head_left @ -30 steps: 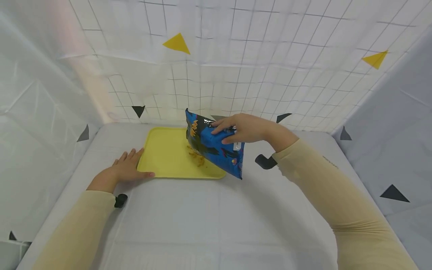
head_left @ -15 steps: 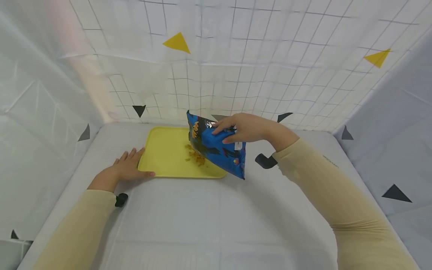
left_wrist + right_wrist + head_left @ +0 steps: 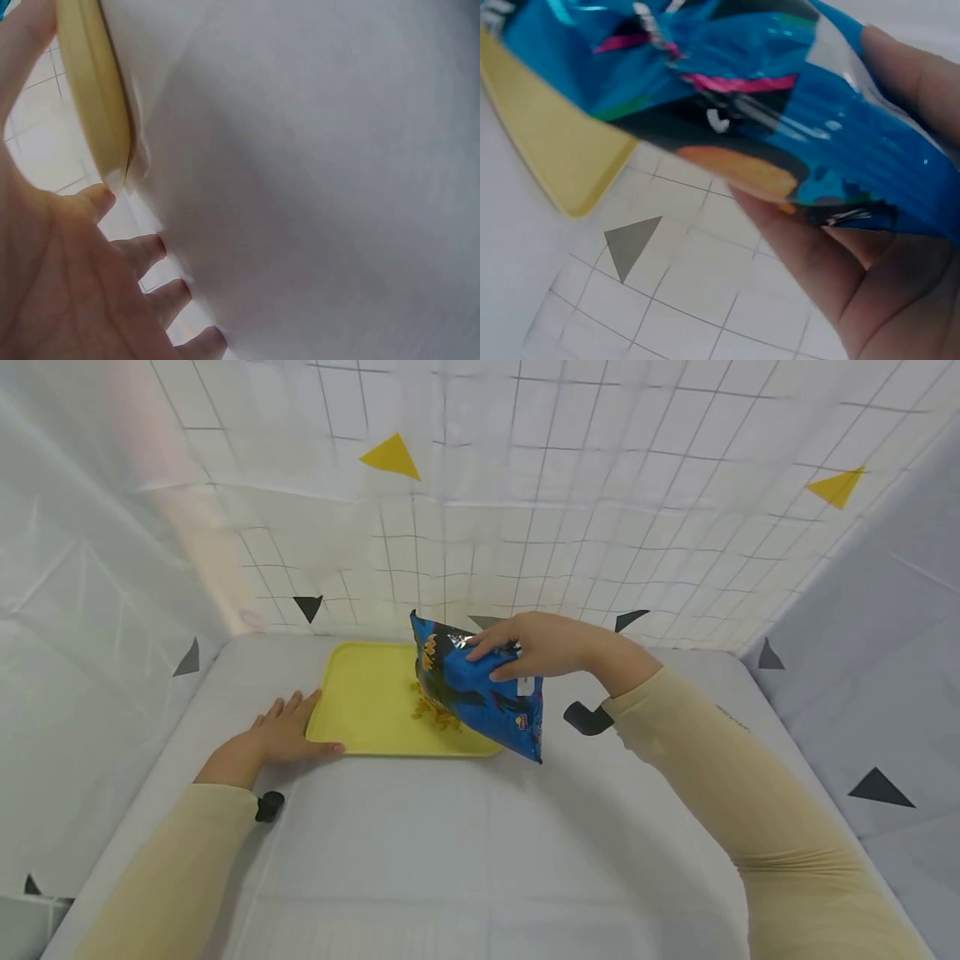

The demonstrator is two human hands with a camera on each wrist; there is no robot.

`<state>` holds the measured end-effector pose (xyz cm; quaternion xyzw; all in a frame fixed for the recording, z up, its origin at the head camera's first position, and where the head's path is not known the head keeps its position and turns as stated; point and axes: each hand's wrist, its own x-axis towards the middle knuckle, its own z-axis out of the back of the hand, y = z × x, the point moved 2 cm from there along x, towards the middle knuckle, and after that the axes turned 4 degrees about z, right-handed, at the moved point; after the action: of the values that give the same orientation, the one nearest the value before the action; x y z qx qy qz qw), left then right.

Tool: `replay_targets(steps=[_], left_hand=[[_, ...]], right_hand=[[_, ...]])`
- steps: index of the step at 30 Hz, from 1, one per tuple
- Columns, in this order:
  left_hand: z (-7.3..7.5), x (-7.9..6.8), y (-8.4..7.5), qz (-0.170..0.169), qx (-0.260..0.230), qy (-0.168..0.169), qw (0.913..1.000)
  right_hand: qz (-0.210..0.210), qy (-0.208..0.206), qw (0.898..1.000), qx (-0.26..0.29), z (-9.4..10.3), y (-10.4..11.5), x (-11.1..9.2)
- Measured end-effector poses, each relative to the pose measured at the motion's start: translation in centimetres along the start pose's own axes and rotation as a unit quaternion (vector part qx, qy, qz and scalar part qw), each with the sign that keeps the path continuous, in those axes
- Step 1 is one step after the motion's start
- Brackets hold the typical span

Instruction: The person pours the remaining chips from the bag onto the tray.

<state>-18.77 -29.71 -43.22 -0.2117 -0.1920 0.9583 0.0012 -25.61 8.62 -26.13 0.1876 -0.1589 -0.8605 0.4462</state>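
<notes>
My right hand (image 3: 536,645) grips a blue snack bag (image 3: 480,685) and holds it tilted over the right part of a yellow tray (image 3: 367,697). The bag's lower left side hangs just above a small heap of orange-brown snack pieces (image 3: 437,717) on the tray. In the right wrist view the thumb and fingers lie on opposite faces of the bag (image 3: 705,90). At the tray's left near corner, my left hand (image 3: 277,733) rests with fingers spread, thumb along the near rim. The left wrist view shows its straight fingers beside the tray edge (image 3: 94,82).
The tray lies on a white-covered table (image 3: 375,843). A white back sheet (image 3: 600,543) with grid lines and yellow and black triangles stands behind it. Plain white sheets rise at both sides. A small black device is at each wrist.
The bag shifts slightly right, then back left and a little lower. More snack pieces lie on the tray than a second ago. My left hand stays in place.
</notes>
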Motion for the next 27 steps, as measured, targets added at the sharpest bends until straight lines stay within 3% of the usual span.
replay_targets(steps=[27], left_hand=[[-0.08, -0.18, -0.23, 0.008, 0.009, -0.004, 0.9999]], right_hand=[[0.004, -0.004, 1.000, 0.008, -0.42, -0.03, 0.30]])
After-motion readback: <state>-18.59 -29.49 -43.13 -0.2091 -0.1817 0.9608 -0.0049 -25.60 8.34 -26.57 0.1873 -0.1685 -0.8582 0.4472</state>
